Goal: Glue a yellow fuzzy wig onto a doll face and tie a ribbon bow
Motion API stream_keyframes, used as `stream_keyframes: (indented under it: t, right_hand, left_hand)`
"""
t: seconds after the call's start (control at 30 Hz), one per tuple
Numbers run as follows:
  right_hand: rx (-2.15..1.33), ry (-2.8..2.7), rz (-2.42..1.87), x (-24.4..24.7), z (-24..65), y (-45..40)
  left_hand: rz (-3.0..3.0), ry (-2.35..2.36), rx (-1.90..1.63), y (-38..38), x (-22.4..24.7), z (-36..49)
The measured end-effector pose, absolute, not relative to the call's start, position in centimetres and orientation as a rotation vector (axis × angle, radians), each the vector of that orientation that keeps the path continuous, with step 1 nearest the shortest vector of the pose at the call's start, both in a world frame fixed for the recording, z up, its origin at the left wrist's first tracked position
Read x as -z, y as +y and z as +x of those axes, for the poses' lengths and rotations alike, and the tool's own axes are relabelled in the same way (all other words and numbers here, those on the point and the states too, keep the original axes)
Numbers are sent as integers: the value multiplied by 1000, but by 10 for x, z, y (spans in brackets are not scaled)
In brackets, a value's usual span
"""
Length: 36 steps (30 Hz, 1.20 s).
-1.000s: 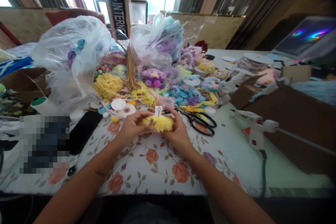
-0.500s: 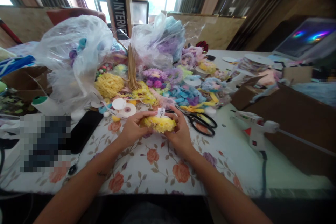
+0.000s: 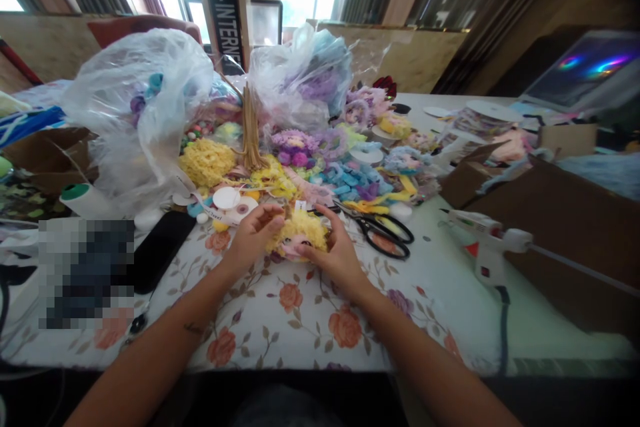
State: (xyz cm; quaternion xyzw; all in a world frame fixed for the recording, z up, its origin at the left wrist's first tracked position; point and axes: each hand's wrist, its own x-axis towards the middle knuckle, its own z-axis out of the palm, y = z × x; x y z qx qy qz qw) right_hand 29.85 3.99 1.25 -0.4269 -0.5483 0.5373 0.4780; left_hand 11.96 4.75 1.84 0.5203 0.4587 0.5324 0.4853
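A small doll head with curly yellow hair is tilted so that its pink face and dark eyes show. My right hand grips it from the right, thumb across the lower face and fingers behind the hair. On the other side my left hand is at the hair's left edge, its fingers curved and apart from the thumb. A small white tag stands up behind the hair. Black-handled scissors lie just right of my right hand.
Yarn, pompoms and plastic bags are heaped across the back of the flowered cloth. A black phone lies at left. At right are a white glue gun with its cord and a cardboard box.
The yellow-haired head has been turned so its face now shows. My left hand's fingers have lifted and loosened, and my right thumb has moved onto the face.
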Motion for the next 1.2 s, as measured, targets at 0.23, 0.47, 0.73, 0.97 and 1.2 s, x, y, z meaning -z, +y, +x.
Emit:
stream_keyframes:
  t: [0.23, 0.47, 0.73, 0.97, 1.2]
  right_hand:
    - [-1283, -1381, -1077, -6, 298, 43]
    - [-876, -1103, -1144, -10, 317, 60]
    - [-779, -1047, -1161, -6, 326, 69]
    - [-737, -1648, -1265, -5, 312, 76]
    - [-145, -2291, -1223, -11, 282, 112]
  left_hand:
    - [1154, 1071, -1082, 49, -17, 117]
    - [1077, 1317, -1297, 54, -10, 115]
    - [560, 873, -1663, 66, -21, 100]
    - [607, 907, -1630, 65, -20, 101]
    - [936, 1035, -1630, 61, -17, 109]
